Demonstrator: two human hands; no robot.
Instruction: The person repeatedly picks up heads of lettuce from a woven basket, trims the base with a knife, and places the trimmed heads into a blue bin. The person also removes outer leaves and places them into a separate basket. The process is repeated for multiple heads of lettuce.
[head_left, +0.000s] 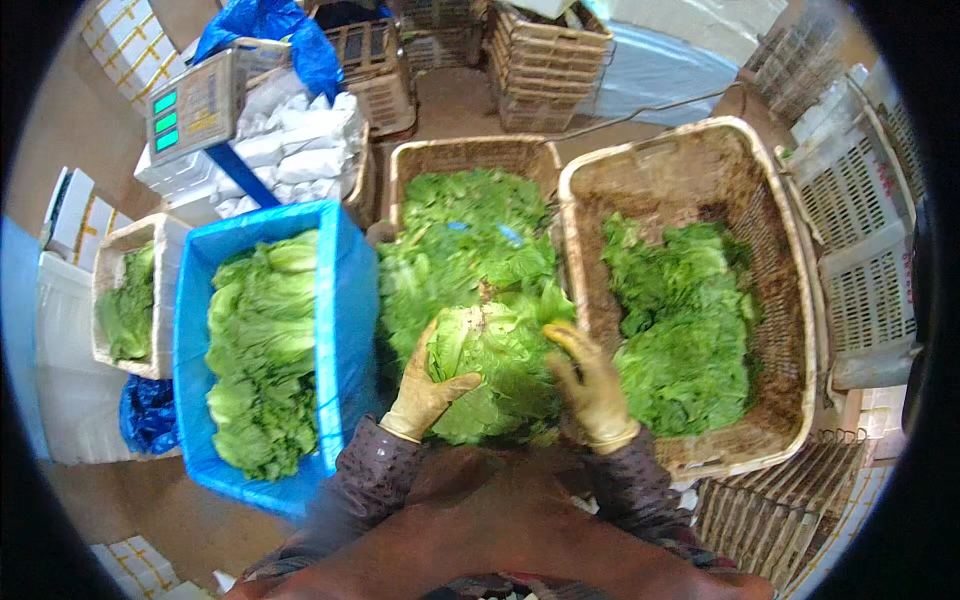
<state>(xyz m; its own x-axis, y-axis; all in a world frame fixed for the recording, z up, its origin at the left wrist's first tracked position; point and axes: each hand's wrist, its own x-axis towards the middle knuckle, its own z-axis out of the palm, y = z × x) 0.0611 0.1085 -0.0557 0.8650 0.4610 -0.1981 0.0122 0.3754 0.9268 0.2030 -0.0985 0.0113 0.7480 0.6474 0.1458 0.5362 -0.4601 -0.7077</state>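
My left hand (428,393), in a yellowish glove, grips a head of lettuce (463,335) by its side, fingers along the outer leaves and thumb across them. The pale cut stem end shows on it. Beside that lettuce my right hand (592,392), gloved alike, has its fingers apart and curved, with nothing held in them. Under and beyond both hands lies a heap of leafy green lettuce (470,200), filling the crate (475,152) in front of me. Two small blue pieces lie among its leaves.
At left, a blue-lined box (347,300) holds rows of lettuce; at right, a large dirty crate (690,165) holds more. A scale display (190,108) rises at the far left near white wrapped packages (300,140). Stacked crates (550,60) stand behind.
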